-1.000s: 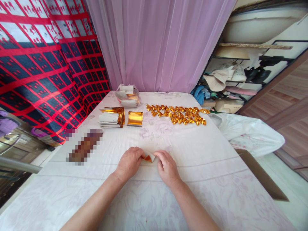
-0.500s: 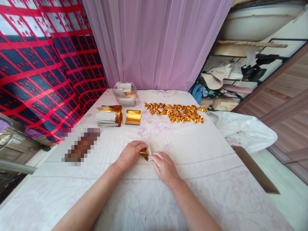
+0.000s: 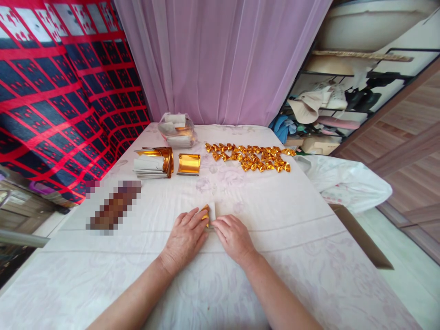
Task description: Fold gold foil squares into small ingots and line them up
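My left hand and my right hand lie side by side on the white cloth-covered table, fingertips meeting on a small gold-and-white paper piece that is partly folded. Both hands press on it; most of the piece is hidden under the fingers. Farther back lie a pile of folded gold paper shapes, a flat gold sheet and a stack of gold and white sheets.
A clear plastic bag of papers stands at the table's back, before a pink curtain. A blurred-out object lies at the left. A white plastic bag and a brown cardboard piece lie off the right edge.
The paper piece was flat between my hands; it now stands turned more upright under my fingertips. Both hands shifted slightly toward me and closer together.
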`<action>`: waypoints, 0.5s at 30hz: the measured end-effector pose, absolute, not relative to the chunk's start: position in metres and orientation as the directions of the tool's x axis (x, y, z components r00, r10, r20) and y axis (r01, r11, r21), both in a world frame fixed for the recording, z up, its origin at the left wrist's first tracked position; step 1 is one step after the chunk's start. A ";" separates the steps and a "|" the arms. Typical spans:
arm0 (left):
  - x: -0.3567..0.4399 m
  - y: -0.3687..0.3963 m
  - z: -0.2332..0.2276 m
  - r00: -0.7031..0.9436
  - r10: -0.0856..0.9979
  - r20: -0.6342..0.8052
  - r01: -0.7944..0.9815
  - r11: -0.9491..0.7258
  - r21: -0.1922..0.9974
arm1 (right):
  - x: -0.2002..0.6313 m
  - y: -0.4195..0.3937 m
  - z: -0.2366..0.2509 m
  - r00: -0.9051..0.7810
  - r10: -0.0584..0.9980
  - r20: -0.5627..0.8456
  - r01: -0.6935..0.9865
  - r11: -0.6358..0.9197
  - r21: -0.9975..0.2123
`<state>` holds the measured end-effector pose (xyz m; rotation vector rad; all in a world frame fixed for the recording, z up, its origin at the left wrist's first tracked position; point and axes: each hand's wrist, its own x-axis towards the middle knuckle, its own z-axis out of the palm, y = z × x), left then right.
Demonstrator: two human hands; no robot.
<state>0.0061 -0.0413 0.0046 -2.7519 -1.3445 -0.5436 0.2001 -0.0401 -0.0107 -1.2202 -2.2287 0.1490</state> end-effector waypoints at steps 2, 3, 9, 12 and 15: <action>0.005 -0.041 0.003 0.559 0.774 0.296 0.782 -0.612 0.123 | 0.200 -0.040 -0.011 -0.414 0.796 0.441 0.732 0.579 -0.358; 0.005 -0.041 0.002 0.556 0.780 0.288 0.785 -0.606 0.127 | 0.201 -0.040 -0.011 -0.417 0.795 0.441 0.732 0.581 -0.355; 0.003 -0.039 -0.002 0.557 0.791 0.254 0.768 -0.607 0.205 | 0.202 -0.041 -0.012 -0.418 0.804 0.422 0.729 0.574 -0.373; 0.002 -0.038 -0.004 0.567 0.788 0.241 0.753 -0.614 0.238 | 0.203 -0.041 -0.012 -0.413 0.809 0.418 0.735 0.567 -0.371; 0.001 -0.037 -0.005 0.565 0.789 0.241 0.745 -0.614 0.260 | 0.203 -0.039 -0.010 -0.415 0.800 0.433 0.746 0.571 -0.342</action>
